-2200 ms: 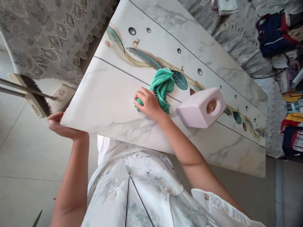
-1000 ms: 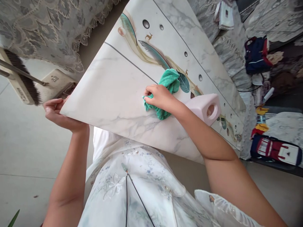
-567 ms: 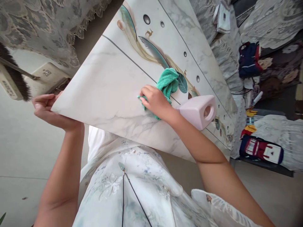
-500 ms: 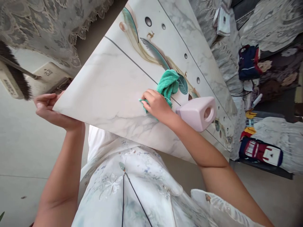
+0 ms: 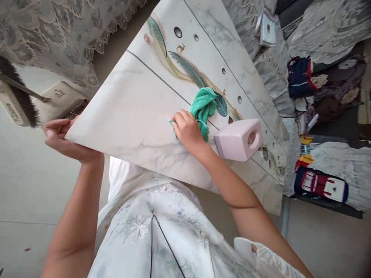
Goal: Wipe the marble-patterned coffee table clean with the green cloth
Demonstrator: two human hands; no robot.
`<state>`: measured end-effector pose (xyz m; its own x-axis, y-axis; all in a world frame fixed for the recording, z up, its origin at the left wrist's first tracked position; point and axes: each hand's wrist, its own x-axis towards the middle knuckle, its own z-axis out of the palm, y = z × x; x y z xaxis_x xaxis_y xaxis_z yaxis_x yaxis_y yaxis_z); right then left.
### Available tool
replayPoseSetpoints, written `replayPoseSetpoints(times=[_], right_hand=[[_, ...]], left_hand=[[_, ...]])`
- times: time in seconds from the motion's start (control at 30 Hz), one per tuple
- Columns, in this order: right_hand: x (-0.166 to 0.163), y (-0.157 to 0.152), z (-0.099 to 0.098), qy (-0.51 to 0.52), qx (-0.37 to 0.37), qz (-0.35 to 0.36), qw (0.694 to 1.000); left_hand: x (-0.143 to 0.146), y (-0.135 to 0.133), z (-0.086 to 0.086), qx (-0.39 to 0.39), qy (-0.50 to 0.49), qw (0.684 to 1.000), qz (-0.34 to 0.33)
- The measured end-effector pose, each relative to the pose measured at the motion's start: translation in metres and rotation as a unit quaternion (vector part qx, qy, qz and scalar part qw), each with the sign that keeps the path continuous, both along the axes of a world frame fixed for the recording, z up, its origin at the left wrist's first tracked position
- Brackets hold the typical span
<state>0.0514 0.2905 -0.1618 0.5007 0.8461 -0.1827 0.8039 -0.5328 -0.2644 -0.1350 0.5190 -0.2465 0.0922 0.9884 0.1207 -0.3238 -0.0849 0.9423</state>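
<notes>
A white table cover (image 5: 116,104) with marble veins, dark lines and printed feathers spreads across the table before me. My left hand (image 5: 65,137) is closed around its near left corner, with the fingertips partly hidden beyond the edge. Under my right hand (image 5: 188,129) lies a crumpled green cloth (image 5: 204,102), gripped between curled fingers and pressed against the cover. Part of the cloth bunches up beyond the knuckles. Right of that hand stands a pale pink tissue box (image 5: 239,141) with a round opening, close to my forearm.
On the floor at the left are a broom (image 5: 17,92) and a dustpan (image 5: 59,100). A lace-covered seat (image 5: 58,34) is at the upper left. Along the right, lace-covered seating holds a navy and red bag (image 5: 301,77) and a navy backpack (image 5: 321,185).
My right hand and the green cloth stay at almost the same spot, with the hand turned slightly. My left hand keeps the corner. The whole view has shifted a little.
</notes>
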Motion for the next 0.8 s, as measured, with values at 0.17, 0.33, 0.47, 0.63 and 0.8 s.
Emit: replayPoseSetpoints(times=[0.17, 0.33, 0.47, 0.63, 0.8], right_hand=[[-0.001, 0.000, -0.002, 0.008, 0.011, -0.006, 1.000], [-0.005, -0.001, -0.004, 0.037, 0.021, 0.006, 0.999], [-0.003, 0.003, -0.011, 0.040, 0.054, 0.001, 0.998], [-0.005, -0.004, -0.010, 0.038, 0.069, 0.028, 0.996], [-0.031, -0.064, 0.008, 0.037, 0.068, 0.120, 0.990]], left_hand=[[0.002, 0.001, 0.003, 0.009, -0.061, 0.998, 0.003], [0.000, 0.005, 0.006, -0.005, -0.003, 1.000, 0.025], [-0.003, 0.013, 0.001, -0.008, 0.034, 0.999, 0.026], [-0.008, 0.018, -0.010, -0.023, 0.004, 1.000, -0.006], [-0.022, 0.030, -0.025, -0.030, 0.039, 0.996, -0.074]])
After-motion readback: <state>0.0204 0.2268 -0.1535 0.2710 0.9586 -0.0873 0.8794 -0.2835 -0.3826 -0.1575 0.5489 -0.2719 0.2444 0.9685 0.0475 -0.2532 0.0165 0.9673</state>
